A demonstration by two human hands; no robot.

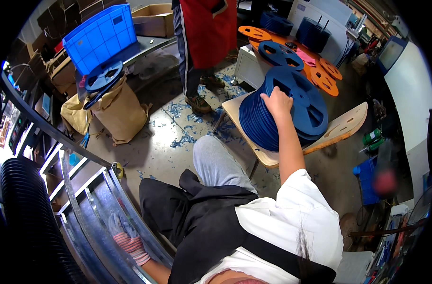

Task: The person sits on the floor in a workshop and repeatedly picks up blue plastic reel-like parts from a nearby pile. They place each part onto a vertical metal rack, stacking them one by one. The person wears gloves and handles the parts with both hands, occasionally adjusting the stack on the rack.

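Observation:
My right hand (pixel 278 102) is bare and closed on the top reel flange (pixel 307 94) of a tall stack of blue plastic discs. Its fingers curl into a cut-out, hiding their tips. The stack (pixel 255 118) leans slightly on a wooden chair (pixel 344 128) to my right. My left hand (pixel 127 236) wears a striped work glove and lies flat, fingers stretched, on a grey metal rack (pixel 145 226) at lower left. It holds nothing that I can see.
Orange discs (pixel 324 81) and more blue discs (pixel 278 54) cover a table at the back right. A person in a red apron (pixel 209 33) stands ahead. A blue crate (pixel 102 38) and a tan sack (pixel 119 111) are left. Blue scraps (pixel 182 141) litter the floor.

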